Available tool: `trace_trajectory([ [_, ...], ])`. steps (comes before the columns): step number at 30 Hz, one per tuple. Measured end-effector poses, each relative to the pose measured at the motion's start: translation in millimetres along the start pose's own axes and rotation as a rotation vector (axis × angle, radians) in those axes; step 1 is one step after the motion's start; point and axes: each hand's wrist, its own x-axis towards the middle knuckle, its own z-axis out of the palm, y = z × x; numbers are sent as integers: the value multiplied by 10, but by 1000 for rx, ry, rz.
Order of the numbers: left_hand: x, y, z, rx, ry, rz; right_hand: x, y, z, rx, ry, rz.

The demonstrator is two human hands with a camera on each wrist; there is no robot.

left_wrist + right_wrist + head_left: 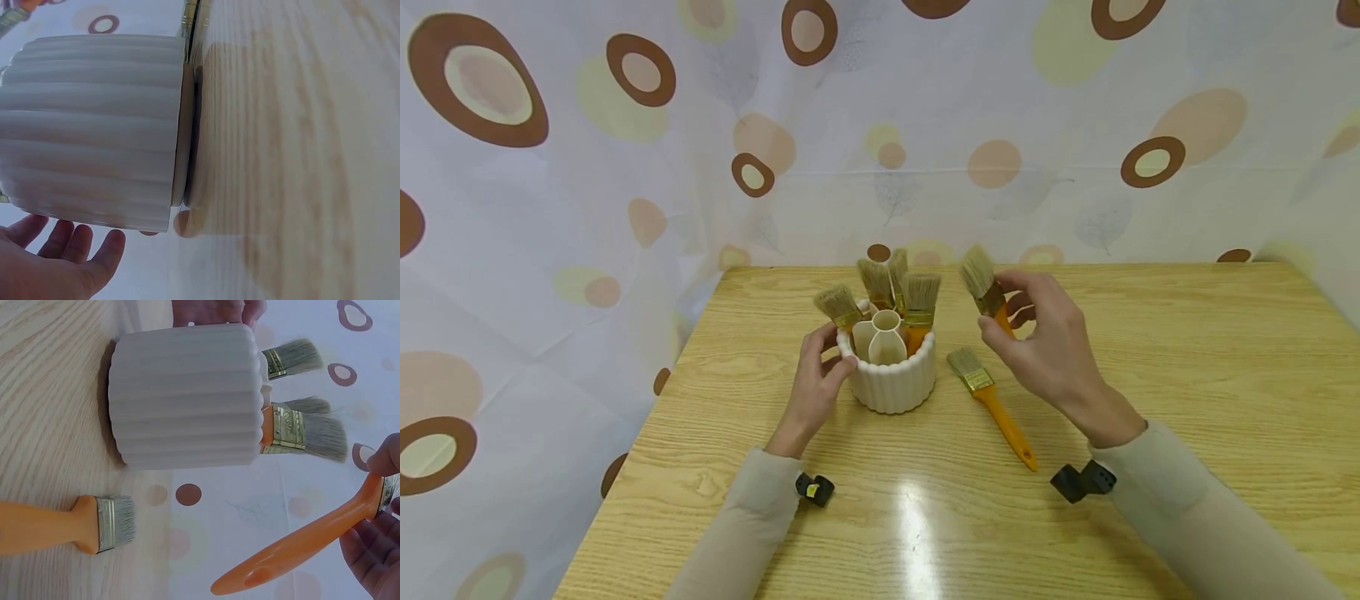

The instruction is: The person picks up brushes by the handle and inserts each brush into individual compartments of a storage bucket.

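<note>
A white ribbed brush holder (892, 387) stands upright on the table, with several bristle-up paintbrushes (921, 298) in the compartments round its central tube. My left hand (812, 375) holds its left side, thumb at the front of the rim and fingers farther back. To the right of the holder, my right hand (1054, 342) pinches a paintbrush (979, 279) near its metal band, bristles up. Its orange handle (300, 547) slants downward in the right wrist view. Another paintbrush (1000, 412) lies flat on the table below that hand, bristles toward the holder.
The wooden table (1210, 367) reaches back to a patterned curtain (940, 108), which also hangs along the left side. A black wrist camera (815, 490) sits on the left sleeve and another camera (1082, 482) on the right sleeve.
</note>
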Motion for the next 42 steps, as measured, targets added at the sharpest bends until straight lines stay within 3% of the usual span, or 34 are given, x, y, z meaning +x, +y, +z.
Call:
trace_trajectory([
  [33, 5, -15, 1, -14, -12, 5, 159, -257, 156, 108, 49, -66],
  [42, 90, -367, -9, -45, -1, 11, 212, -348, 206, 186, 54, -77],
])
